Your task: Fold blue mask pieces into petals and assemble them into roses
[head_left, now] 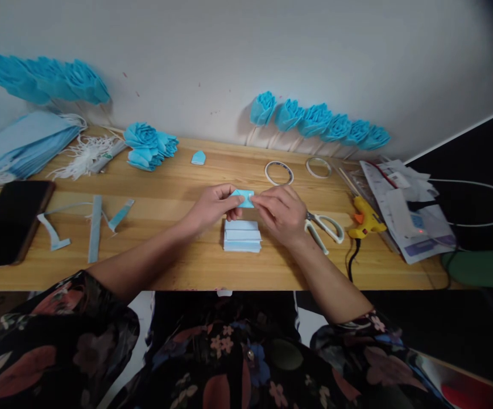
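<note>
Both hands meet over the middle of the wooden table [178,267]. My left hand [214,205] and my right hand [281,213] pinch a small folded blue piece [243,197] from either side, fingers closed on it. Just below them lies a small stack of cut blue squares [241,236] on the table. White-handled scissors [325,225] lie right beside my right hand.
A yellow glue gun [365,218], two tape rings [278,172], papers [404,213] at right. Blue fabric roses [318,119] lean on the wall; more blue flowers [149,145], one folded petal [198,157], a stack of masks [20,145], elastic strings [86,156], cut strips [95,224] and a black phone [9,221] at left.
</note>
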The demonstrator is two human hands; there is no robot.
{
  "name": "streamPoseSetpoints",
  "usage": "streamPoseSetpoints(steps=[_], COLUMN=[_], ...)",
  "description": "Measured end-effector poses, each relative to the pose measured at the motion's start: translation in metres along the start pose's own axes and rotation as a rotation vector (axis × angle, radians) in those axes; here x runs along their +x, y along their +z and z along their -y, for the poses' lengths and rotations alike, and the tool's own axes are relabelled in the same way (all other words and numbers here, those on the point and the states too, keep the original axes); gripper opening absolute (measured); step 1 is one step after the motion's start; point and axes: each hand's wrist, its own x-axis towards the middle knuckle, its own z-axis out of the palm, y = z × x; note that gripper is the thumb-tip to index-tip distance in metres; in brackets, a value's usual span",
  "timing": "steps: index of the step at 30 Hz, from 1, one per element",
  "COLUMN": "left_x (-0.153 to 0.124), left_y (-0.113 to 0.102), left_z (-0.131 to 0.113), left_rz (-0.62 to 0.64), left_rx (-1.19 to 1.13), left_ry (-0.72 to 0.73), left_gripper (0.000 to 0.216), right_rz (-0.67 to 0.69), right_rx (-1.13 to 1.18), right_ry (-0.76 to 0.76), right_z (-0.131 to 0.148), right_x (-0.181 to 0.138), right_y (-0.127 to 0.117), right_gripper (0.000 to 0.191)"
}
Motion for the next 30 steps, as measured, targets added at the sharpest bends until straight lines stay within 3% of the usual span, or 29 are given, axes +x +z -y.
streamPoseSetpoints(steps=[6,10,17,19,30], left_x=[0.0016,0.0025,0.0010,0.0006,0.0001], left_y=[-0.0020,-0.0028,-0.0018,-0.0019,-0.0005], left_z=[0.0035,0.0030,0.0001,0.0004,-0.0012], left_rz=[0.024,0.011,-0.002,0.006,-0.026], left_rx=[-0.016,-0.008,0.047,0.061,0.099], left_ry=[0.003,0.017,0.011,0.014,0.011], left_gripper=[0.015,0.014,0.015,0.015,0.014], right_rz=[0.055,0.072,0.089,0.106,-0.045], right_rx=[0.020,0.154,0.480,0.517,0.171], right_ry=[0.045,0.121,0.563,0.627,0.306], right_z=[-0.0005,0.0002,0.0033,0.0041,0.0036], right_x=[-0.0006,0.0013,0.0023,0.0021,0.0010], right_y=[0.0000,-0.0030,-0.0052,-0.0035,-0.0027], right_gripper=[0.022,0.022,0.033,0.035,0.012])
